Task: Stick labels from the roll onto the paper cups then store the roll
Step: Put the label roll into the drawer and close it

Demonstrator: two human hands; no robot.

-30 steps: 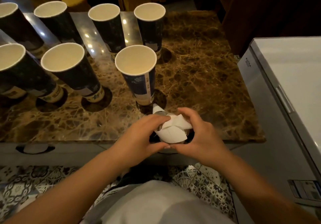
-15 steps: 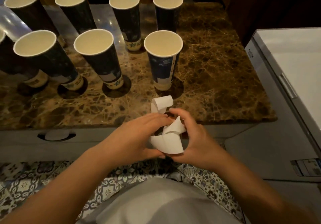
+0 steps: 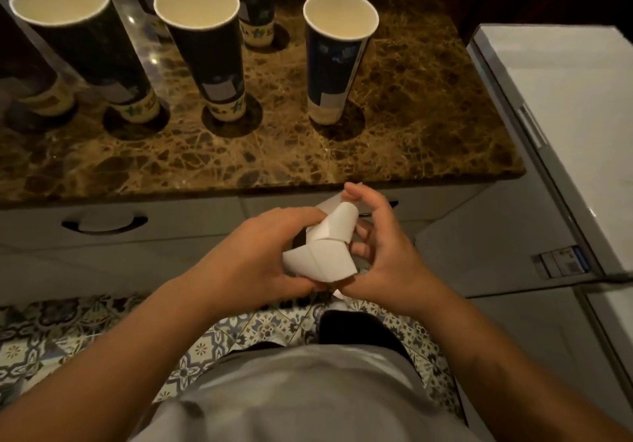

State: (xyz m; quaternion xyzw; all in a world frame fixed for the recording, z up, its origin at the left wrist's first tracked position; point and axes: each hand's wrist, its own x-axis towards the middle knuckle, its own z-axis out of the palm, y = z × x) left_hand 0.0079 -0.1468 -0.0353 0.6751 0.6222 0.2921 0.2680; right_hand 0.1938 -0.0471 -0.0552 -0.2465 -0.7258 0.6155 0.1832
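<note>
Dim, warm light from above; round shadows pool under the cups (image 3: 337, 57), glare streaks the table (image 3: 411, 126), edges bend.

Camera tilts down and moves closer: back row of cups now mostly cut off at 12 o'clock, only bases visible. Both hands pull back off the marble countertop (image 3: 394, 140) toward the body, now held in front of the drawer front (image 3: 191, 215). Left hand (image 3: 260, 256) and right hand (image 3: 380, 253) keep gripping the label roll (image 3: 320, 253). Loose white strip that curled up toward 12 o'clock now folds down over the roll; right index finger lifts above it.
</note>
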